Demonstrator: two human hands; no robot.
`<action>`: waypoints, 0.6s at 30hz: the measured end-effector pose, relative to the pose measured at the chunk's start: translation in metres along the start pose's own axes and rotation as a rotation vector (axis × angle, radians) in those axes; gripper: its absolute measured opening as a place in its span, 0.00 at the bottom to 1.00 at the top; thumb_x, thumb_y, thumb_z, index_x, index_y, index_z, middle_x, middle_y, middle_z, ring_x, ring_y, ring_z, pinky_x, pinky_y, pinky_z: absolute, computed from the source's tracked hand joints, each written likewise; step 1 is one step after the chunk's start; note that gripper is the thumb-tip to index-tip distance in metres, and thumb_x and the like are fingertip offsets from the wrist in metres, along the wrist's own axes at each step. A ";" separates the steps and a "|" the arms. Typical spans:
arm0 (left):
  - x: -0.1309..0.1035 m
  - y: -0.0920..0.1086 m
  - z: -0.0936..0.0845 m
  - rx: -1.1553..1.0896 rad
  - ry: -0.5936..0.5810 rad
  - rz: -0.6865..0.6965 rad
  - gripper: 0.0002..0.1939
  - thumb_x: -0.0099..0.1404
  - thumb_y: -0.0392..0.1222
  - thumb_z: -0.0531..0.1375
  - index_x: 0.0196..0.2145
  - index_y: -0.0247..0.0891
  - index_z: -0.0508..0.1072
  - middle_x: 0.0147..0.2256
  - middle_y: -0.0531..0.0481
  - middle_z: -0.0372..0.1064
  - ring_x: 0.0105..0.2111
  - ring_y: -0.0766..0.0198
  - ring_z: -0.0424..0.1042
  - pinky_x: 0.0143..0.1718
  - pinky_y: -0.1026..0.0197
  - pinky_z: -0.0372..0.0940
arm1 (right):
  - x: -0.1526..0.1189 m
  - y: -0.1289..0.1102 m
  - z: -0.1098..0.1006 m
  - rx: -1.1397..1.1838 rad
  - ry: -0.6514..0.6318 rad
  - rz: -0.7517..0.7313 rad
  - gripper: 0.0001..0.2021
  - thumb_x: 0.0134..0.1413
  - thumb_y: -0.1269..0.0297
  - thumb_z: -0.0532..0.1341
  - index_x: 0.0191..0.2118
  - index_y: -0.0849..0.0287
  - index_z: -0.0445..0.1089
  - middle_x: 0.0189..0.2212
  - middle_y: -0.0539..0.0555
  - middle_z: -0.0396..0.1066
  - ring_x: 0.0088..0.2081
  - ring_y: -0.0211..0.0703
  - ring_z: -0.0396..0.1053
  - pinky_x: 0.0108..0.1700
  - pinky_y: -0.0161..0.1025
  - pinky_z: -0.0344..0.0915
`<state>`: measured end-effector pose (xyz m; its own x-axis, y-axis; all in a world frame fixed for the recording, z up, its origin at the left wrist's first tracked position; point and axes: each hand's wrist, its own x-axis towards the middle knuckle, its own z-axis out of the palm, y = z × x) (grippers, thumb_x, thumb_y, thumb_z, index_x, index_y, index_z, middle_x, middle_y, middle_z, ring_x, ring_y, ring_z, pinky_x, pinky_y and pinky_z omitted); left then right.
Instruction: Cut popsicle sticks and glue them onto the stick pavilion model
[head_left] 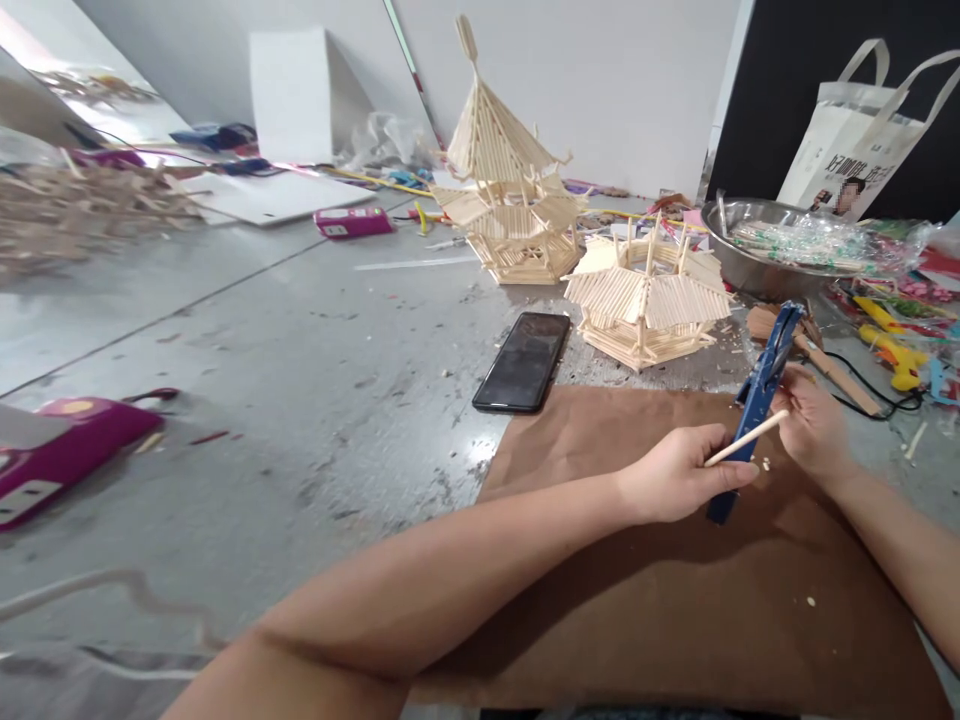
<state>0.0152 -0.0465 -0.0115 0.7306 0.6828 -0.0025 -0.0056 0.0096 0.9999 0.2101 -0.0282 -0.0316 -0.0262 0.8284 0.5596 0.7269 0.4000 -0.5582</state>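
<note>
Left hand (671,475) pinches slim, round wooden stick (746,440) across scuffed, elongated blue tool (766,375), above creased brown sheet (675,620). Right hand (814,425) curled beside tool; cannot tell whether gripping it.

There are two stick-built pavilions (645,300), one blue tool (765,375), one handheld stick (747,438), one phone (523,362), one brown sheet (675,600), one metal bowl (772,272), one tote bag (847,150) and at least two purple devices (356,222).
</note>
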 end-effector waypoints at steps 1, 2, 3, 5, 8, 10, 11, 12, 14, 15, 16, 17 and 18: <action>0.000 0.000 0.000 0.000 0.004 -0.004 0.14 0.56 0.46 0.57 0.23 0.36 0.57 0.19 0.59 0.54 0.20 0.75 0.56 0.22 0.69 0.57 | 0.002 -0.001 -0.003 -0.052 0.022 -0.024 0.13 0.55 0.55 0.52 0.36 0.56 0.69 0.35 0.57 0.71 0.39 0.46 0.69 0.42 0.45 0.65; 0.000 0.000 -0.001 0.009 0.012 -0.007 0.14 0.56 0.46 0.57 0.23 0.36 0.57 0.19 0.59 0.54 0.19 0.75 0.56 0.22 0.69 0.56 | 0.004 -0.002 -0.006 -0.096 0.051 -0.043 0.13 0.54 0.55 0.53 0.33 0.56 0.70 0.33 0.56 0.71 0.36 0.46 0.70 0.39 0.44 0.66; 0.000 -0.001 -0.001 0.023 0.020 -0.009 0.14 0.56 0.46 0.57 0.23 0.36 0.57 0.19 0.59 0.54 0.19 0.75 0.56 0.21 0.69 0.56 | 0.006 -0.002 -0.008 -0.122 0.076 -0.052 0.13 0.53 0.54 0.54 0.31 0.56 0.70 0.30 0.56 0.72 0.34 0.46 0.70 0.37 0.44 0.66; 0.000 -0.001 -0.001 0.045 0.030 -0.012 0.14 0.56 0.46 0.57 0.23 0.36 0.57 0.19 0.59 0.54 0.19 0.75 0.55 0.21 0.69 0.55 | 0.010 -0.001 -0.011 -0.124 0.081 -0.043 0.14 0.51 0.52 0.56 0.27 0.56 0.70 0.27 0.54 0.72 0.31 0.45 0.70 0.34 0.42 0.66; 0.000 0.000 -0.002 0.054 0.024 -0.022 0.14 0.57 0.46 0.57 0.24 0.36 0.57 0.20 0.59 0.54 0.20 0.74 0.55 0.21 0.69 0.56 | 0.013 0.007 -0.013 -0.021 0.039 0.024 0.14 0.48 0.51 0.58 0.27 0.55 0.71 0.24 0.52 0.71 0.27 0.43 0.69 0.31 0.41 0.65; -0.001 0.001 -0.004 0.064 0.032 -0.014 0.13 0.57 0.46 0.56 0.24 0.36 0.57 0.21 0.58 0.54 0.20 0.74 0.56 0.22 0.68 0.57 | 0.014 0.016 -0.015 0.044 0.014 0.085 0.13 0.47 0.51 0.59 0.27 0.55 0.71 0.21 0.50 0.70 0.25 0.41 0.67 0.30 0.40 0.64; -0.001 0.002 -0.005 0.071 0.042 -0.006 0.13 0.57 0.46 0.56 0.25 0.36 0.57 0.21 0.57 0.55 0.21 0.73 0.57 0.23 0.67 0.57 | 0.015 0.021 -0.016 0.041 0.005 0.124 0.13 0.47 0.50 0.59 0.28 0.55 0.71 0.20 0.49 0.69 0.24 0.40 0.66 0.30 0.40 0.64; -0.001 0.002 -0.006 0.077 0.055 0.005 0.13 0.58 0.46 0.56 0.25 0.36 0.57 0.21 0.57 0.55 0.21 0.73 0.57 0.23 0.66 0.57 | 0.015 0.027 -0.018 0.016 0.007 0.163 0.14 0.47 0.50 0.59 0.28 0.56 0.71 0.19 0.49 0.67 0.23 0.40 0.65 0.29 0.40 0.63; -0.001 0.003 -0.008 0.081 0.078 0.025 0.12 0.58 0.46 0.55 0.25 0.36 0.57 0.22 0.57 0.55 0.22 0.72 0.57 0.24 0.66 0.57 | 0.017 0.040 -0.022 -0.068 0.056 0.244 0.17 0.48 0.48 0.56 0.25 0.57 0.70 0.16 0.48 0.63 0.21 0.38 0.62 0.27 0.39 0.61; 0.000 0.003 -0.009 0.078 0.089 0.031 0.12 0.58 0.46 0.55 0.25 0.36 0.57 0.22 0.56 0.55 0.22 0.72 0.57 0.24 0.66 0.57 | 0.018 0.045 -0.025 -0.104 0.101 0.285 0.19 0.50 0.47 0.54 0.23 0.57 0.69 0.14 0.48 0.61 0.20 0.38 0.60 0.27 0.39 0.60; 0.000 0.004 -0.010 0.074 0.096 0.034 0.12 0.58 0.46 0.55 0.25 0.36 0.57 0.22 0.56 0.55 0.22 0.72 0.57 0.24 0.66 0.57 | 0.020 0.050 -0.028 -0.126 0.147 0.312 0.20 0.51 0.47 0.52 0.22 0.57 0.68 0.14 0.48 0.60 0.20 0.37 0.60 0.27 0.39 0.60; 0.000 0.004 -0.010 0.069 0.099 0.037 0.12 0.58 0.45 0.55 0.25 0.36 0.57 0.22 0.56 0.55 0.22 0.72 0.57 0.24 0.66 0.57 | 0.021 0.053 -0.030 -0.138 0.191 0.317 0.21 0.51 0.46 0.52 0.22 0.58 0.68 0.16 0.49 0.61 0.21 0.38 0.61 0.28 0.39 0.61; 0.000 0.004 -0.010 0.066 0.099 0.038 0.12 0.58 0.45 0.55 0.25 0.36 0.57 0.22 0.56 0.55 0.22 0.72 0.57 0.24 0.66 0.57 | 0.022 0.053 -0.031 -0.144 0.224 0.304 0.20 0.50 0.46 0.53 0.24 0.58 0.69 0.19 0.50 0.64 0.23 0.39 0.63 0.30 0.40 0.62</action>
<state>0.0082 -0.0390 -0.0080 0.6599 0.7504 0.0380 0.0150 -0.0638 0.9979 0.2694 -0.0007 -0.0303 0.3435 0.7881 0.5108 0.7676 0.0778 -0.6362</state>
